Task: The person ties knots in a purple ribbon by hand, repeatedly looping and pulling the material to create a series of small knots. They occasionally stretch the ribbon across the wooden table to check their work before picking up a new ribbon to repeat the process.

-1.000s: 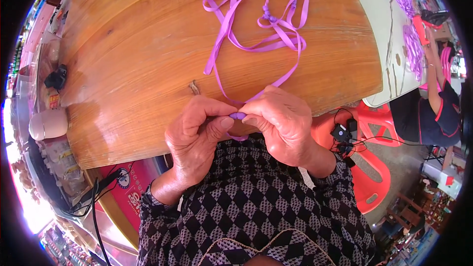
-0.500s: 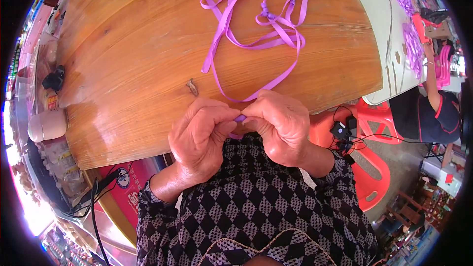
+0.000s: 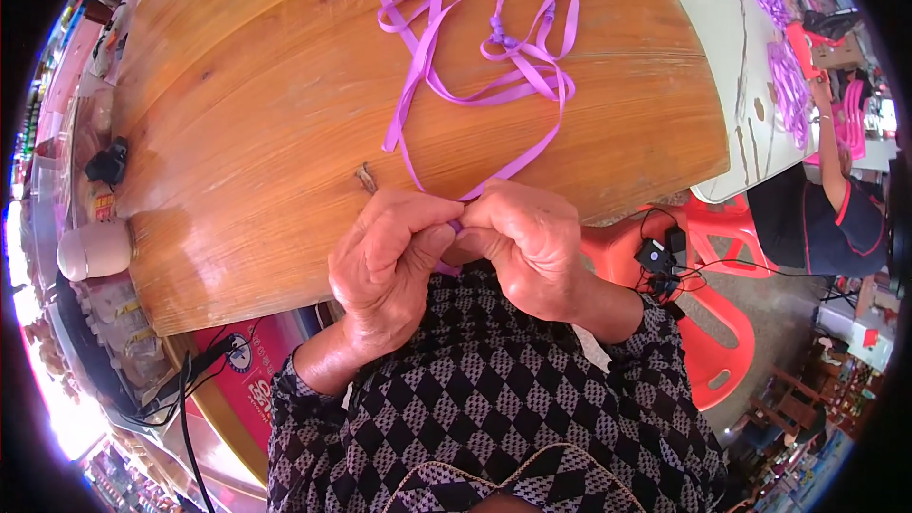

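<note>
A long purple ribbon (image 3: pixel 518 163) lies in loose loops on the wooden table (image 3: pixel 266 133), with knots (image 3: pixel 501 34) tied along it. Its near part comes down over the table's front edge to my hands. My left hand (image 3: pixel 385 261) pinches the ribbon between thumb and forefinger. Right beside it, my right hand (image 3: pixel 527 247) pinches the same spot, the fingertips of both almost touching. A small darker purple bit, which looks like a knot, shows between them, mostly hidden by the fingers. Below the fingertips hangs a short piece of ribbon.
At the right, a white table (image 3: pixel 703 0) adjoins the wooden one and bears bundles of purple ribbon (image 3: pixel 788 90). A person in dark clothes (image 3: pixel 817 223) reaches over there. Red plastic stools (image 3: pixel 717 347) stand below. A pale pink rounded object (image 3: pixel 95 249) sits at the left edge.
My hands have drawn closer together, my right hand shifting slightly left, and less of the dark purple bit shows between the fingertips. The ribbon appears a little further left in view.
</note>
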Tool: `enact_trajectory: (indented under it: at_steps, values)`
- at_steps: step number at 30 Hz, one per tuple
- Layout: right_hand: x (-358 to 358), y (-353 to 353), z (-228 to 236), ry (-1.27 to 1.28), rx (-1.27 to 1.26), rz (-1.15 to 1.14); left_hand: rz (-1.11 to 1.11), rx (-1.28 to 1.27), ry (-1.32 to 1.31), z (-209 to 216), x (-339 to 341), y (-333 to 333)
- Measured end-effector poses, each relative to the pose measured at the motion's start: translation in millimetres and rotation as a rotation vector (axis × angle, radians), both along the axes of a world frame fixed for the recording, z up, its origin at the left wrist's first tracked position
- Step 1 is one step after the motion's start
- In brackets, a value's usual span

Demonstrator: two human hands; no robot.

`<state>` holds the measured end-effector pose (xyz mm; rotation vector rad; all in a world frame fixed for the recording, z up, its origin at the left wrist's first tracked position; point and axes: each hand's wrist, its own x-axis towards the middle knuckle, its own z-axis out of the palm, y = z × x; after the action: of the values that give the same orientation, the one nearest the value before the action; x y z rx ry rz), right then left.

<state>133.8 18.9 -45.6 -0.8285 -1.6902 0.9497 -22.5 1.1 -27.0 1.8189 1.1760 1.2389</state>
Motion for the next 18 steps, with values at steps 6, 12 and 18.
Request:
enact_trajectory:
  at_steps: [6,12,18]
  values:
    - [62.6,26.6,42.7,0.054,-0.573,0.010,0.120,-0.173,-0.174,6.2,-13.9,-1.4]
    - [280.5,140.1,96.1,-0.105,-0.058,-0.558,0.091,-0.253,0.135,27.8,-24.6,28.0]
    - [379.9,195.2,143.4,-0.706,-0.046,-1.073,0.098,-0.111,0.311,26.2,-16.7,57.5]
